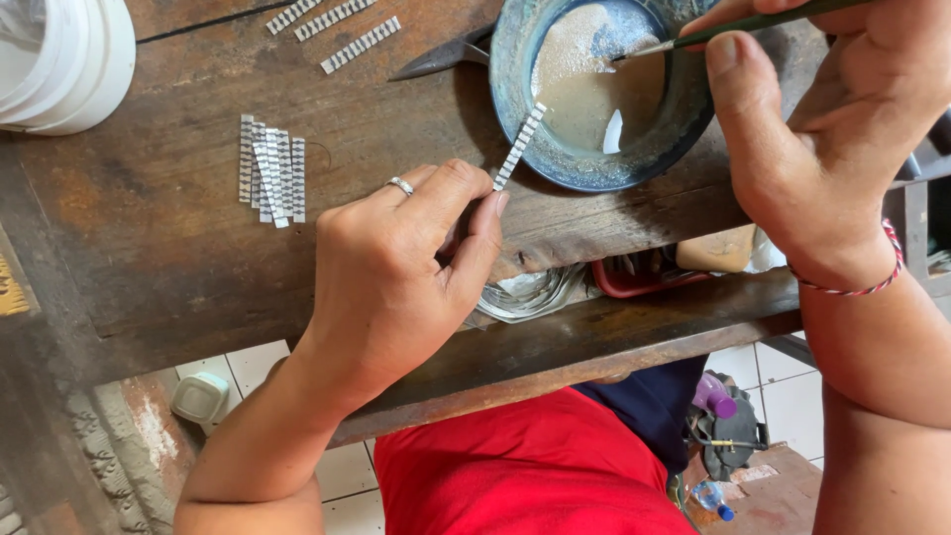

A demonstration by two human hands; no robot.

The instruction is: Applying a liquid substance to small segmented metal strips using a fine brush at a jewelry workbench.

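Note:
My left hand [401, 267], with a ring on one finger, pinches the lower end of a narrow silver patterned strip [520, 146] between thumb and forefinger. The strip points up over the rim of a blue-green bowl [515, 59] that holds a cloudy tan liquid. Up at the right, my right hand [822, 129] grips a thin dark-handled brush [733, 25], and its tip dips into the liquid. A red and white cord bracelet circles my right wrist.
A pile of similar silver strips [269, 170] lies on the worn wooden bench [168, 267], with three more strips [337, 28] at the top. A white container [64, 64] stands top left. A dark metal blade [441, 59] sits beside the bowl. An open drawer [634, 277] holds clutter.

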